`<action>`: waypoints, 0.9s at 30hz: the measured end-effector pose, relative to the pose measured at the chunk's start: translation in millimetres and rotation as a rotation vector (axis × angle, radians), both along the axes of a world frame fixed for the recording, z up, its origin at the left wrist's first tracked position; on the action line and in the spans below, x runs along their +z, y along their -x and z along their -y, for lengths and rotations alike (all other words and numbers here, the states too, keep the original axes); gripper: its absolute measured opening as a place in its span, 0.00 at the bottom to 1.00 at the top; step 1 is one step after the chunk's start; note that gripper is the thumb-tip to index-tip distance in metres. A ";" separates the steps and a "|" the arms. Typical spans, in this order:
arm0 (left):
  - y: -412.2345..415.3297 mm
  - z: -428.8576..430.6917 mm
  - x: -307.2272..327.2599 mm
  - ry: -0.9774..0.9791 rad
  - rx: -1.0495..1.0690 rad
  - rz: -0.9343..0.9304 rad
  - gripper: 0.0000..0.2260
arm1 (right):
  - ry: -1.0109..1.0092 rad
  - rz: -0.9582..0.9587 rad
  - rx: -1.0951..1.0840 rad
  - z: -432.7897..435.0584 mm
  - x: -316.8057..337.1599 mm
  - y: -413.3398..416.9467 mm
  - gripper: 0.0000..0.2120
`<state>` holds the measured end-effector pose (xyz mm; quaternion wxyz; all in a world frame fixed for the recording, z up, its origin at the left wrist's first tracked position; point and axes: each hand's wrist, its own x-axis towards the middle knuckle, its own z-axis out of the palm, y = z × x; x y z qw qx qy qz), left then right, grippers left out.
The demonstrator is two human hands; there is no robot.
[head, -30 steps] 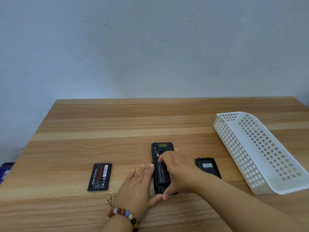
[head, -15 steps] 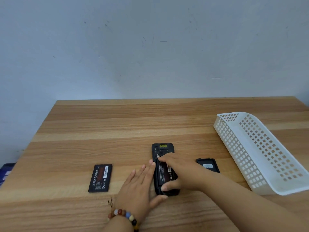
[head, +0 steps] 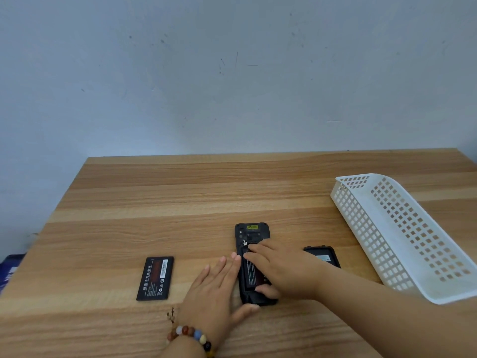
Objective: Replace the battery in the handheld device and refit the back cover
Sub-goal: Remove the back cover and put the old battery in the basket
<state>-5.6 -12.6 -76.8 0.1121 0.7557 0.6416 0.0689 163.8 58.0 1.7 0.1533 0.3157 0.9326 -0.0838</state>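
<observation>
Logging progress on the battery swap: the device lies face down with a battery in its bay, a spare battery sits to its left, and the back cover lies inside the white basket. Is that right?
Not quite. In the head view the back cover lies on the table between the device and the white basket, not inside it. The battery in the bay and the spare battery on the left are as you say.

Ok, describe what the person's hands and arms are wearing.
Both forearms are bare, no sleeves in view. The left hand has a beaded bracelet at the wrist, with round beads in white, reddish-brown, blue, yellow and dark tones, plus a small dangling charm. The right hand wears nothing visible.
</observation>
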 end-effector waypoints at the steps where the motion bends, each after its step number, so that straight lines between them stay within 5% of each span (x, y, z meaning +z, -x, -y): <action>1: 0.1 0.1 0.3 0.002 -0.001 0.003 0.37 | 0.007 -0.010 -0.007 -1.2 0.1 0.0 0.30; 10: -0.1 -0.3 0.2 0.021 0.002 0.010 0.38 | -0.029 -0.072 -0.182 0.3 -2.9 -12.9 0.38; 15: -0.5 -1.1 -1.1 0.025 0.001 0.003 0.38 | 0.063 -0.243 -0.468 11.9 -0.5 -6.5 0.25; 19: -0.2 -0.9 -0.2 0.034 0.006 0.019 0.38 | 0.363 -0.530 -0.822 20.8 -2.9 -3.4 0.17; 23: 0.0 -0.6 0.7 0.037 0.004 0.027 0.38 | 0.989 -1.123 -1.357 25.8 -11.8 -3.8 0.16; 27: 0.0 -0.7 0.8 0.040 0.000 0.029 0.38 | 1.189 -1.322 -1.405 30.4 -19.1 -4.4 0.20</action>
